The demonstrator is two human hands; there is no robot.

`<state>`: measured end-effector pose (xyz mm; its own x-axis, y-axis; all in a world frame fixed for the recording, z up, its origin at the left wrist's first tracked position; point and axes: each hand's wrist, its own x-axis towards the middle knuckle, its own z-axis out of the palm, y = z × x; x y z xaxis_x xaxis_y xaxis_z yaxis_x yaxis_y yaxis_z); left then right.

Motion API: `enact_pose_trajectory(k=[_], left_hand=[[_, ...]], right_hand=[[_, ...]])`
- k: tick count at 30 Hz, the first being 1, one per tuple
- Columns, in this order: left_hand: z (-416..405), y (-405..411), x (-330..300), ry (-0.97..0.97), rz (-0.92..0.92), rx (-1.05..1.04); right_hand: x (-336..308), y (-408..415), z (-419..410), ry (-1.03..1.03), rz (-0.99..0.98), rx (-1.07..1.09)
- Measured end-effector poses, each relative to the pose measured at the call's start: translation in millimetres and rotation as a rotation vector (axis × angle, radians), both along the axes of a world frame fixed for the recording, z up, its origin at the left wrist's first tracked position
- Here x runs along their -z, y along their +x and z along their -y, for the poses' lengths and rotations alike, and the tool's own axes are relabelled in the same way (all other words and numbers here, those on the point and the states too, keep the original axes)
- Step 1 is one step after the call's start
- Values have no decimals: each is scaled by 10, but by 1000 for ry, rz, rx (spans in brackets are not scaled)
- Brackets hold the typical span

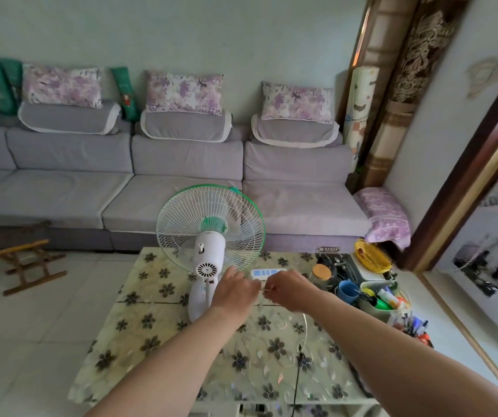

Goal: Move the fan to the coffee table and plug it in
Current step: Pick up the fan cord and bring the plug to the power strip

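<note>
Head view: the white pedestal fan with green-rimmed wire cage [210,233] stands upright on the flower-patterned coffee table [157,341], just beyond the left hand [235,291]; the right hand [289,288] sits beside it; both pinch a thin pale cord [262,290] stretched between their fingertips; a white power strip with blue sockets [267,272] lies just past the knuckles.

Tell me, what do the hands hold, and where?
Both hands, left and right, pinch a thin white cord stretched between their fingertips, beside the fan.
</note>
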<state>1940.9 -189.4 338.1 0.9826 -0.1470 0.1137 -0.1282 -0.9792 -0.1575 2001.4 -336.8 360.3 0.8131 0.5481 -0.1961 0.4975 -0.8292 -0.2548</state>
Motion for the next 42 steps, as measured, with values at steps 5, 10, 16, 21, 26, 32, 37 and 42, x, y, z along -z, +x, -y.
enact_pose_trajectory(k=[5, 10, 16, 21, 26, 32, 37, 42], left_hand=[[-309, -139, 71, 94, -106, -245], [-420, -266, 98, 142, -284, -442], [470, -129, -372, -335, -71, -36], [481, -197, -502, -121, 25, -51], [235, -333, -374, 59, -211, -212], [592, -222, -541, -473, -115, -2], [821, -148, -699, -453, 76, 27], [755, -239, -510, -272, 15, 3]], right_hand=[[-38, -66, 385, -138, -57, 32], [-101, -150, 551, -215, 23, 140], [-328, -206, 174, -217, 312, 133], [-444, -196, 426, -184, 520, 191], [-556, -224, 632, -274, 449, 491], [-620, -349, 433, -129, 410, 513], [-704, -375, 392, 174, 338, 613], [-829, -230, 389, 1229, -138, 1014]])
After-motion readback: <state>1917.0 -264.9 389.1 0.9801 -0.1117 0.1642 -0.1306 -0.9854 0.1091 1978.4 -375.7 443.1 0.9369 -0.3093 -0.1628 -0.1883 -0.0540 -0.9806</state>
